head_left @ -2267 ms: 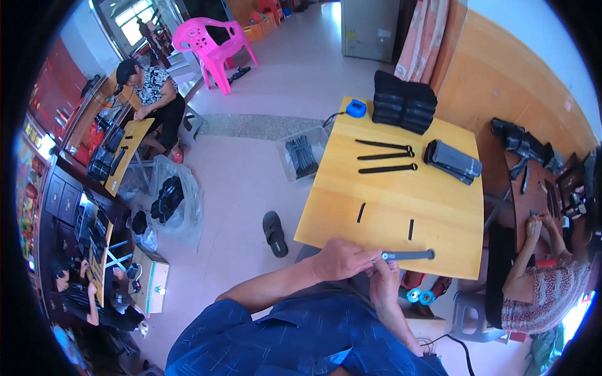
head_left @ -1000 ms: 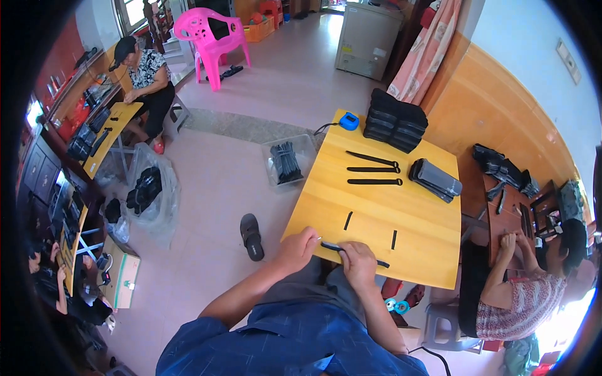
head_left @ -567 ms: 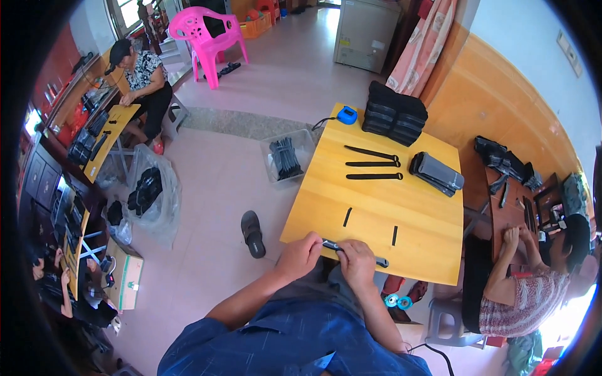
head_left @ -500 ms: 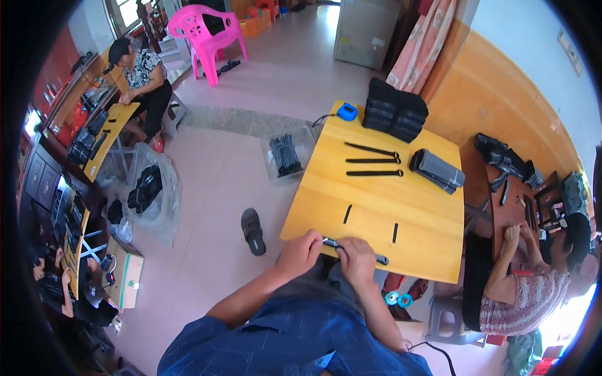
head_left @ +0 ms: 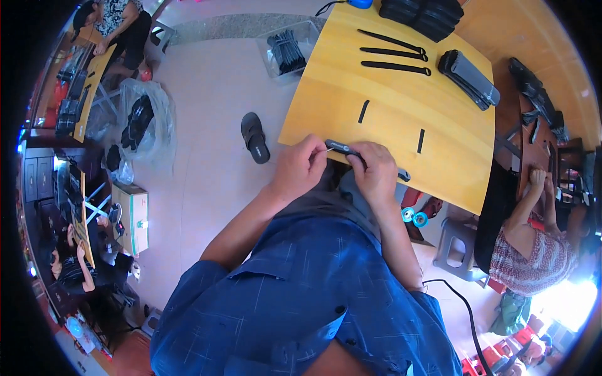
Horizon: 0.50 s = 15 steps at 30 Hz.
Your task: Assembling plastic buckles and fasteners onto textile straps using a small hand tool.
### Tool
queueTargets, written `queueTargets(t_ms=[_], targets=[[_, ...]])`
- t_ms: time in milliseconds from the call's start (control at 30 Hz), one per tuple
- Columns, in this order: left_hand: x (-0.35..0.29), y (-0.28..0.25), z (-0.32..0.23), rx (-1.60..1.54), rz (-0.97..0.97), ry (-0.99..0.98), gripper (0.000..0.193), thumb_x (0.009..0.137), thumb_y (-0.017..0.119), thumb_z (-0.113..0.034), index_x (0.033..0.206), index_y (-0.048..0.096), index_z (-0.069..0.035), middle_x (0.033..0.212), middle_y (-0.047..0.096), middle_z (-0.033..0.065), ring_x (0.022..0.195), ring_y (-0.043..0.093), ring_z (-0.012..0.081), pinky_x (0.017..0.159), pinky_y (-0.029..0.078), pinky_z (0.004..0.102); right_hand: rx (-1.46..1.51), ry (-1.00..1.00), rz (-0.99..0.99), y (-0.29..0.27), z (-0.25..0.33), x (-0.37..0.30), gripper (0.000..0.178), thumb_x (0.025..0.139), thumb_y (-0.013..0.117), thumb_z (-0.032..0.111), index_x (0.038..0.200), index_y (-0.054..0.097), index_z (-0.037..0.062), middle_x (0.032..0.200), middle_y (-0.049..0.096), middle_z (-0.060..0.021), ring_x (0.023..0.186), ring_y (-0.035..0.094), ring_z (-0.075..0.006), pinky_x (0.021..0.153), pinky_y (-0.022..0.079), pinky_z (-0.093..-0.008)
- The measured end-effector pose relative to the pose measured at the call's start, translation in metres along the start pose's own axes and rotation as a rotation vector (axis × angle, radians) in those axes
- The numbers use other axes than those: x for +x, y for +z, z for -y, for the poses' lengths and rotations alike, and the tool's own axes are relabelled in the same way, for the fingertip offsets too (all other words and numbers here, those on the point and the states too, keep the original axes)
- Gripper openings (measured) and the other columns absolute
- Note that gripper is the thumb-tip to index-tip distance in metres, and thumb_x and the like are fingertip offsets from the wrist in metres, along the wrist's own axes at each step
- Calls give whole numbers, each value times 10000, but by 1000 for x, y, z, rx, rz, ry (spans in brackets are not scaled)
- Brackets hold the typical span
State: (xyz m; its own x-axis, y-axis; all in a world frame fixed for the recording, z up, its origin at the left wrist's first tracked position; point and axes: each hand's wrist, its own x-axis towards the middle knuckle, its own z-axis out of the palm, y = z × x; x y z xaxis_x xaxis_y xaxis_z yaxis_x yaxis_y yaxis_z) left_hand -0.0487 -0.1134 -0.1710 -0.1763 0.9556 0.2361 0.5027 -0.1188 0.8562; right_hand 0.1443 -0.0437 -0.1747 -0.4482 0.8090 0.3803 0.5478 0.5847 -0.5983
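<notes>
At the near edge of the yellow table (head_left: 326, 106), my right hand (head_left: 377, 172) is closed round a long dark strip-like thing (head_left: 342, 147) with pale print and a rounded end; its exact kind is unclear. My left hand (head_left: 300, 166) pinches just beside its left end, where a thin pale sliver shows between the fingers. Beyond my hands, two short black strips (head_left: 364, 111) lie apart on the tabletop. Farther back are three black straps (head_left: 396, 67) with ring-shaped ends, side by side. A grey-and-black bundle of straps (head_left: 469, 80) rests to their right.
A big black bundle (head_left: 421, 19) and a blue tape measure (head_left: 360, 3) sit at the table's far edge. Left of the table are a clear bin of dark straps (head_left: 287, 53) and a slipper (head_left: 255, 138). People work at tables on both sides; a grey stool (head_left: 454, 247) stands right.
The view has tilted down, so the table and floor things appear higher. The dark thing's left end now shows its printed face, with my left fingers pinched beside it.
</notes>
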Motion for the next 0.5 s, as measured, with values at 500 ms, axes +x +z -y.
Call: queueTargets(t_ms=[500], targets=[[-3,18,-1,63,55,28,58,940,649,-60,978,605,-58,768,678,152,686,689,363,595,513,442,69,28,40,1,3,-2,124,807,793,86,921,748,62,883,740,-116,854,697,-346,770,557,-439]])
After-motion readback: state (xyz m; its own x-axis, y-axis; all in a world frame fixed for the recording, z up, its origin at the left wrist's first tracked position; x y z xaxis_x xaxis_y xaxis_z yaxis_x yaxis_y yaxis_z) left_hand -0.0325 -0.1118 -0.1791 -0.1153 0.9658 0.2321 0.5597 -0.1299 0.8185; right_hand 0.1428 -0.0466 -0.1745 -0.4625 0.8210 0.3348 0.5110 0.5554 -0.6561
